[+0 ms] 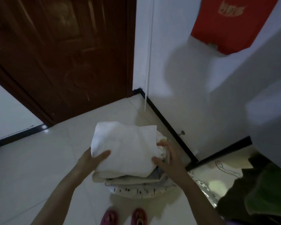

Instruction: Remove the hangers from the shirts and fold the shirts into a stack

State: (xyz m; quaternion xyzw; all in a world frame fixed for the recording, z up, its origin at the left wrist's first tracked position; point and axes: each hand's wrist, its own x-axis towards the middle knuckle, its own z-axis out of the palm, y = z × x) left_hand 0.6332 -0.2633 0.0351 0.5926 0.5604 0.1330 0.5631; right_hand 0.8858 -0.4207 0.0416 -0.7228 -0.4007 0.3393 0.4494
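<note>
White shirt [125, 146] held on the stack [130, 177] by both hands
Left hand [94, 158] clasps the shirt's left edge, thumb flat on top, fingers hidden beneath; right hand [166, 155] curls round the bunched right edge. The shirt lies between them, the stack directly under

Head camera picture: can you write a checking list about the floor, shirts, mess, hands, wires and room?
Surface: pale tiled floor; round white stand under the stack.
Job's things: stack of folded shirts, white shirt on top; hangers: nothing seen.
Clutter: dark-green garment lower right.
Grips: left hand pinches white shirt's edge; right hand grips stack's right side.
Cables: white strip down wall, cannot tell if cable.
Surroundings: brown door, red poster, pink slippers.
</note>
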